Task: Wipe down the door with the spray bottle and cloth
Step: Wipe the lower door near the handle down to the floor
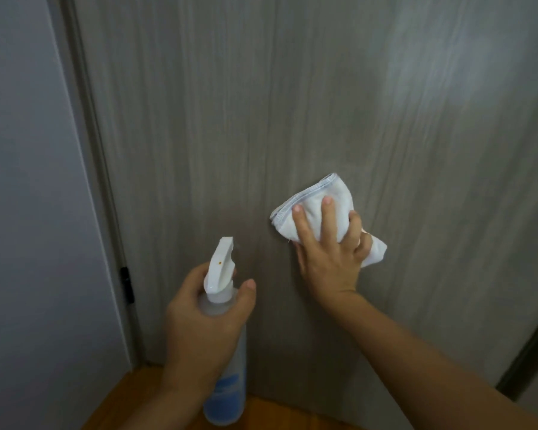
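A grey wood-grain door (261, 103) fills most of the view. My right hand (330, 252) presses a bunched white cloth (311, 203) flat against the door, fingers spread over it; one corner of the cloth sticks out to the right of the hand. My left hand (199, 321) grips a translucent spray bottle (227, 367) by its neck, lower left of the cloth. Its white nozzle (221, 262) points up toward the door, a short way from the surface. Blue liquid shows in the bottle's lower part.
The door frame (84, 119) and a pale wall (19, 181) run down the left side, with a black hinge (127, 285) low on the frame. Wooden floor (131, 395) shows at the bottom. A dark door edge (528, 352) stands at the lower right.
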Available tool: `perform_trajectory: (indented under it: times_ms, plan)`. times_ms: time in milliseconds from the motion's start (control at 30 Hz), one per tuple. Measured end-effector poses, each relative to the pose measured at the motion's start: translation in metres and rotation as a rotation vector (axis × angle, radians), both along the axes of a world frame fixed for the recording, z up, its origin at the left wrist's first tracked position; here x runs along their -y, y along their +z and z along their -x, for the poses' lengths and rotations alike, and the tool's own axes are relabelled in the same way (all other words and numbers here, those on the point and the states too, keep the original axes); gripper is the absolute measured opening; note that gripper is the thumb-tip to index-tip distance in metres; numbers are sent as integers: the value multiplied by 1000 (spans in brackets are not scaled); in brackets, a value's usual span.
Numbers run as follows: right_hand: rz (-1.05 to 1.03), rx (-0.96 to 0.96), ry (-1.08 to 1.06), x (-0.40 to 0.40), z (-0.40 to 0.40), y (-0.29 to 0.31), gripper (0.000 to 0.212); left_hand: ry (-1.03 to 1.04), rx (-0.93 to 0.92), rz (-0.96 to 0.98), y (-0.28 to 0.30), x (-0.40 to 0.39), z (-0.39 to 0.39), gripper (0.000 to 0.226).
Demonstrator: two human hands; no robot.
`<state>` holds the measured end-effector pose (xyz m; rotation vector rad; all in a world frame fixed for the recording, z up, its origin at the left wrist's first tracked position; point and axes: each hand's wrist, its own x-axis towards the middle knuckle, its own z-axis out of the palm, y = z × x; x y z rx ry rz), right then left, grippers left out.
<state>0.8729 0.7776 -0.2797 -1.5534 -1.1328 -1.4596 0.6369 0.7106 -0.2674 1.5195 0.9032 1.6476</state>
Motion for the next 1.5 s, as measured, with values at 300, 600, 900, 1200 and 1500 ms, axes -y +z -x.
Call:
perform_trajectory:
  times_ms: [300,600,900,1200,1500]
  plan:
    - [100,-64,85,-74,94,-34,56,34,25,35,-16,-20,32,33]
    - [478,722,52,-86,84,-38,76,109,-11,-38,-23,-28,64,44]
    - [472,716,27,-53,58,80,59,103,-41,-40,-27,-29,64,33]
    - [487,601,-43,-54,73,53,66,98,-23,-36,-26,-31,76,38]
    - [708,976,-46,-63,64,-84,76,91,-112,-64,-31,-26,80,39]
